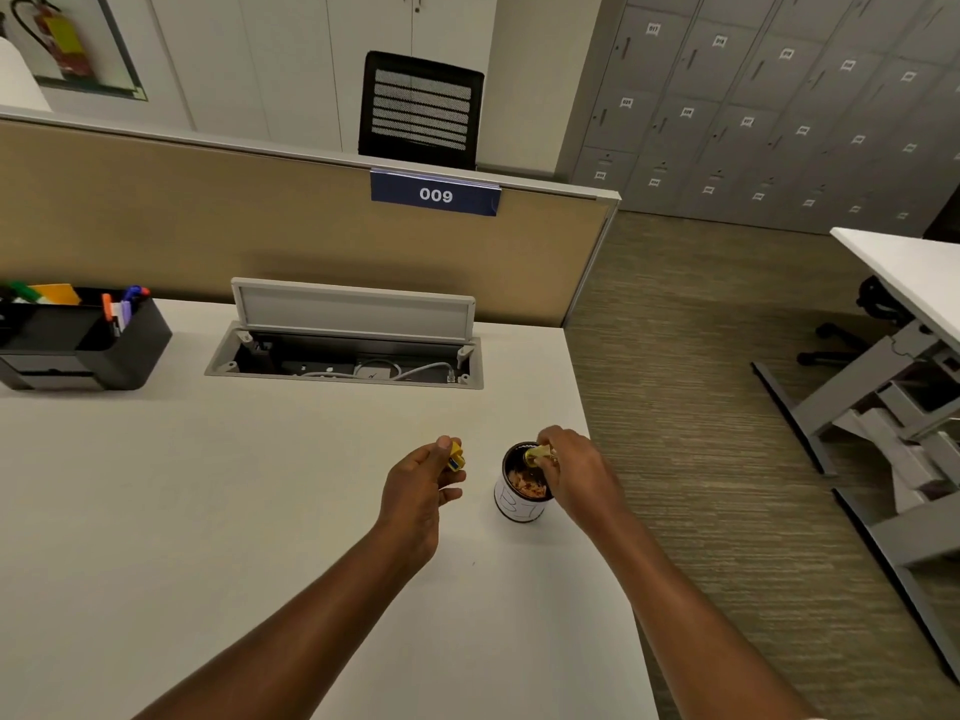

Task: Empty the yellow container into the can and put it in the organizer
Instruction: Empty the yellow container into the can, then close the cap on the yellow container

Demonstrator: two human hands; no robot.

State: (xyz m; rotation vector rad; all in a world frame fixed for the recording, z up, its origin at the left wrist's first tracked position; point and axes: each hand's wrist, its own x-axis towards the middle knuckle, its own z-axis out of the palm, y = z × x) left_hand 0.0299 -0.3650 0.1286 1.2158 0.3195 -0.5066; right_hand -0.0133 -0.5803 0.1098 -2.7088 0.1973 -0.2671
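A small can with a white label stands near the right edge of the white desk; pinkish shavings lie inside it. My right hand holds a small yellow container tipped over the can's mouth. My left hand, just left of the can, pinches a small yellow and blue piece between thumb and fingers. The black desk organizer sits at the far left of the desk with pens and markers in it.
An open cable tray with its lid raised is set into the desk's back. A tan partition with a "009" sign runs behind. The desk's right edge drops to carpet; another desk frame stands to the right.
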